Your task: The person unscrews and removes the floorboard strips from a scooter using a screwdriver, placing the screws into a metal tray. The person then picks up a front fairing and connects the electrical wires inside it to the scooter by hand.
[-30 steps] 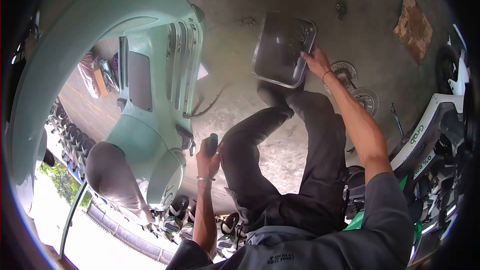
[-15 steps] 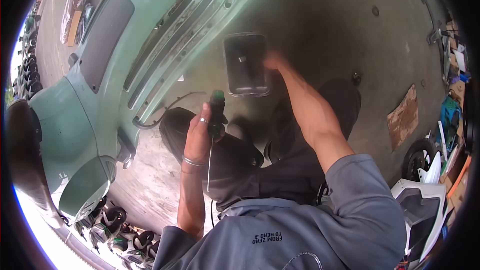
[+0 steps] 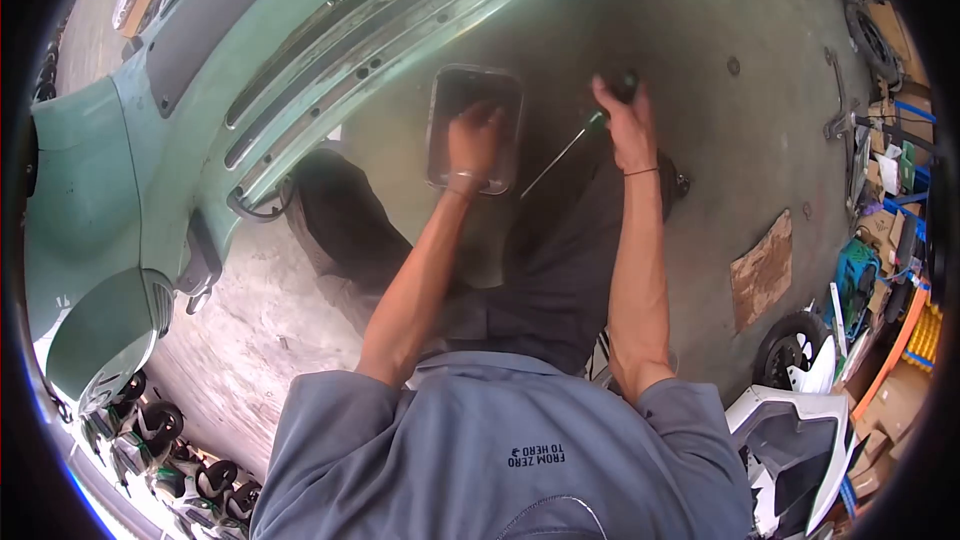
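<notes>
My left hand (image 3: 475, 140), with a metal bracelet at the wrist, reaches over the dark shallow tray (image 3: 433, 145) on the floor. Its fingers point down into the tray and are blurred; whether they grip anything cannot be made out. Off to the right, my right hand (image 3: 632, 128) is closed around the dark handle of a screwdriver (image 3: 562, 157). The long thin shaft slants down and left, its tip pointing toward my legs.
Close on the left stands a pale green scooter body (image 3: 85, 190) with slotted footboard strips (image 3: 370, 35). A brown flat piece (image 3: 762, 272) lies on the floor at right. Beyond it are a wheel (image 3: 790, 348), a white panel (image 3: 795, 440) and cluttered boxes.
The screwdriver has passed from my left hand to my right. My left hand has moved forward to the tray, while my right hand has moved from the tray's edge to the right.
</notes>
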The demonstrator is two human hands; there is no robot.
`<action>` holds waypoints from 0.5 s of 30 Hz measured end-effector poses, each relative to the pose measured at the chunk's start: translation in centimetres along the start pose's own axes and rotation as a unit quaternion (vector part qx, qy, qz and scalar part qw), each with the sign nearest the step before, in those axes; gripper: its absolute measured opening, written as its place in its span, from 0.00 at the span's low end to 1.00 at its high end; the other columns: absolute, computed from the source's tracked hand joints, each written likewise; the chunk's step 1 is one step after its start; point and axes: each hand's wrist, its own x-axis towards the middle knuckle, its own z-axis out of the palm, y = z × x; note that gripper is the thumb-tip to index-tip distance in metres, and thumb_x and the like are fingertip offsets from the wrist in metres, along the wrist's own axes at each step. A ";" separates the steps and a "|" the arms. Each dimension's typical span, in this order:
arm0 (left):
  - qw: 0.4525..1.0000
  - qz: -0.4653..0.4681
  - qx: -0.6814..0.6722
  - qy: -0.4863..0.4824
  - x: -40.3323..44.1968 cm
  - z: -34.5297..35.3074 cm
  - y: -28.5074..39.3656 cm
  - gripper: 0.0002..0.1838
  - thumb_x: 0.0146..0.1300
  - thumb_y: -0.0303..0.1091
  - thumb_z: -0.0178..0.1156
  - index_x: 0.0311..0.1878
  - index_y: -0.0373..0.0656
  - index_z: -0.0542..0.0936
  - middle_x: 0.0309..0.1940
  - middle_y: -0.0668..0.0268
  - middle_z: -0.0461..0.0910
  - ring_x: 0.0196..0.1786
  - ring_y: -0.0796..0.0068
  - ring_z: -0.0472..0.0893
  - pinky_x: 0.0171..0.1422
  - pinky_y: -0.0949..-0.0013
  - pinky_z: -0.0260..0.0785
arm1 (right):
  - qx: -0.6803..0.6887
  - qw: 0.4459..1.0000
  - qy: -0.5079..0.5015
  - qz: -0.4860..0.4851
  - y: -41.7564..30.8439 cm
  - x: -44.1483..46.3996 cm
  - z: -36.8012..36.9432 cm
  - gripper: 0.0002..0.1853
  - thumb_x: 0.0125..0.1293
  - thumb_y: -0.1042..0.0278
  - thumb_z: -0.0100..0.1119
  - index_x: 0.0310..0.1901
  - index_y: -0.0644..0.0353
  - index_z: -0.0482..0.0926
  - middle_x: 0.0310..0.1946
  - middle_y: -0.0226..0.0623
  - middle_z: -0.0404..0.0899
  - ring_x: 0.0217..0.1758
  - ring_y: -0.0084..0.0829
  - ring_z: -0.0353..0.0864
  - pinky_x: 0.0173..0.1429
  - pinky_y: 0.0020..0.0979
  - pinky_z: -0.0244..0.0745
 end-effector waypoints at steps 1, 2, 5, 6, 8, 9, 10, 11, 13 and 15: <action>0.993 0.014 0.090 0.080 1.2 0.2 -2.7 0.17 0.66 0.34 0.67 0.54 0.34 0.86 0.45 0.52 0.90 0.49 0.65 0.89 0.55 0.64 0.79 | 0.004 0.999 0.038 -0.020 1.1 -0.1 -1.1 0.28 0.68 0.65 0.72 0.64 0.66 0.70 0.46 0.36 0.82 0.41 0.27 0.81 0.48 0.30 0.77; 0.983 0.019 0.160 0.086 1.8 0.1 -3.6 0.15 0.64 0.35 0.69 0.52 0.41 0.88 0.45 0.55 0.90 0.48 0.63 0.89 0.54 0.63 0.79 | 0.008 0.996 0.073 -0.047 1.7 0.5 -1.8 0.28 0.68 0.66 0.71 0.64 0.67 0.70 0.45 0.36 0.82 0.38 0.26 0.82 0.46 0.29 0.78; 0.964 0.081 0.250 0.046 4.7 1.4 -8.5 0.13 0.63 0.37 0.69 0.49 0.46 0.89 0.46 0.57 0.88 0.47 0.55 0.87 0.54 0.58 0.79 | -0.119 0.983 0.108 -0.088 2.4 -1.1 -1.4 0.30 0.70 0.64 0.70 0.66 0.68 0.68 0.43 0.37 0.82 0.41 0.26 0.82 0.48 0.30 0.78; 0.953 0.105 0.285 0.018 5.3 2.2 -8.4 0.13 0.63 0.38 0.68 0.49 0.47 0.89 0.47 0.58 0.87 0.48 0.53 0.87 0.54 0.55 0.79 | -0.121 0.983 0.110 -0.082 2.3 -1.6 -1.0 0.30 0.70 0.64 0.70 0.66 0.68 0.68 0.43 0.37 0.82 0.41 0.26 0.82 0.48 0.30 0.78; 0.940 0.123 0.318 -0.012 5.4 3.4 -8.6 0.13 0.63 0.39 0.67 0.49 0.49 0.89 0.48 0.59 0.86 0.48 0.50 0.86 0.55 0.53 0.78 | -0.172 0.973 0.103 -0.114 1.6 -2.7 0.1 0.31 0.71 0.64 0.69 0.67 0.69 0.66 0.42 0.38 0.82 0.42 0.27 0.82 0.50 0.30 0.79; 0.931 0.128 0.341 -0.010 6.0 4.0 -8.5 0.14 0.63 0.40 0.66 0.51 0.49 0.88 0.50 0.61 0.85 0.49 0.50 0.85 0.55 0.52 0.78 | -0.173 0.973 0.101 -0.116 1.1 -3.0 0.8 0.31 0.71 0.64 0.69 0.67 0.69 0.66 0.42 0.38 0.82 0.42 0.27 0.82 0.50 0.30 0.79; 0.922 0.131 0.365 -0.008 6.3 4.4 -8.5 0.15 0.63 0.40 0.65 0.52 0.50 0.87 0.51 0.62 0.85 0.49 0.49 0.85 0.55 0.51 0.78 | -0.128 0.981 0.083 -0.123 0.7 -3.6 1.5 0.31 0.71 0.64 0.69 0.67 0.70 0.66 0.42 0.37 0.82 0.43 0.26 0.82 0.52 0.30 0.79; 0.923 0.129 0.364 -0.009 6.3 4.5 -8.6 0.15 0.63 0.40 0.65 0.52 0.50 0.87 0.51 0.62 0.85 0.49 0.49 0.85 0.55 0.51 0.78 | -0.084 0.986 0.065 -0.127 0.5 -4.2 1.9 0.31 0.71 0.65 0.68 0.67 0.71 0.65 0.42 0.37 0.82 0.43 0.26 0.82 0.53 0.30 0.79; 0.928 0.087 0.361 0.001 6.8 4.7 -8.5 0.18 0.63 0.40 0.65 0.55 0.51 0.86 0.50 0.62 0.85 0.50 0.49 0.85 0.56 0.51 0.78 | -0.052 0.991 0.055 -0.111 0.3 -4.6 2.4 0.31 0.71 0.65 0.68 0.67 0.70 0.65 0.42 0.37 0.82 0.43 0.26 0.82 0.53 0.30 0.79; 0.929 0.078 0.361 0.002 6.6 4.5 -8.2 0.17 0.62 0.40 0.66 0.55 0.51 0.87 0.51 0.62 0.85 0.50 0.49 0.85 0.56 0.50 0.78 | -0.019 0.994 0.045 -0.094 0.3 -4.6 2.6 0.31 0.71 0.65 0.68 0.68 0.70 0.65 0.42 0.37 0.82 0.44 0.25 0.82 0.54 0.30 0.79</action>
